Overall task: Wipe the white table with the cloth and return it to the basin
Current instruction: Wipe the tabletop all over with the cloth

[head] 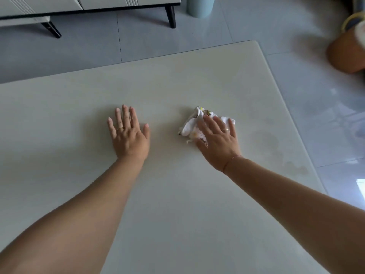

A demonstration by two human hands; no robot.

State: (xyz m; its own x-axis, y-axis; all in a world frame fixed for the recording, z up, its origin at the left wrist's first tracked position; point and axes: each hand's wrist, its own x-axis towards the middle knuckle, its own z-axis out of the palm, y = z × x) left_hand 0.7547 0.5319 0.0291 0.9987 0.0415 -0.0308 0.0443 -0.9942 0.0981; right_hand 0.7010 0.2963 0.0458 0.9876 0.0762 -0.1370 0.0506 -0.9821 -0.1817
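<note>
The white table (177,80) fills most of the view. A crumpled white cloth (194,120) with small yellow prints lies on it, right of centre. My right hand (218,142) presses flat on the cloth, fingers spread over it, covering its near part. My left hand (129,135) rests palm down on the bare tabletop to the left, fingers apart, holding nothing. A faint damp smear (266,139) shows on the table to the right of the cloth. No basin is clearly in view.
Grey tiled floor (316,95) surrounds the table's far and right edges. A white cabinet on dark legs (170,16) stands at the back. A pale blue bin (200,5) sits beside it. An orange-brown rounded object (345,54) lies blurred at the far right.
</note>
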